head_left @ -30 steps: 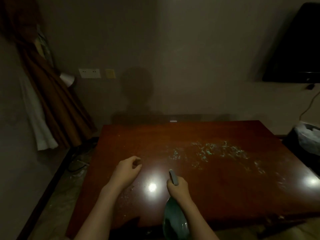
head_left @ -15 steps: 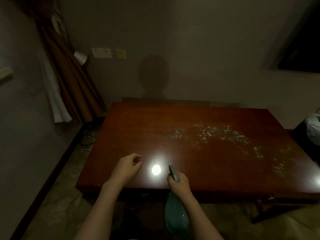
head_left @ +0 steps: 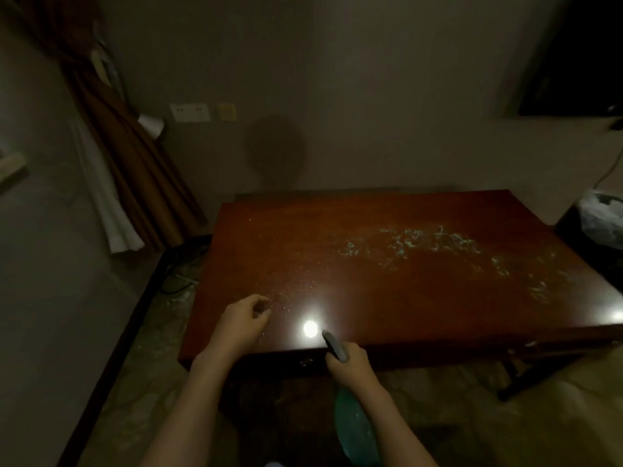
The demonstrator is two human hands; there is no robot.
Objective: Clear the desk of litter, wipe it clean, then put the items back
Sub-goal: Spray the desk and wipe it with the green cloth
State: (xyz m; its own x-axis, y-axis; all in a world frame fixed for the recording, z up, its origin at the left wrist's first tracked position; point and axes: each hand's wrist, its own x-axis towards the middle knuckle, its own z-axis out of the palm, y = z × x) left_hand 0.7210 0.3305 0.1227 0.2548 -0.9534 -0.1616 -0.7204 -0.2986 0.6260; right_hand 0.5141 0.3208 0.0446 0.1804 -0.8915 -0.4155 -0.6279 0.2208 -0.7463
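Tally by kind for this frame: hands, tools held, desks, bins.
Hands: 2, left hand and right hand
Teal plastic spray bottles: 1, held by the right hand
Reddish-brown wooden desks: 1
Dark bins with pale liner: 1
Total: 5

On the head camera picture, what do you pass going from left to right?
Brown curtain → white wall sockets → left hand → right hand gripping a green spray bottle → pale spray patches → plastic-lined bin.
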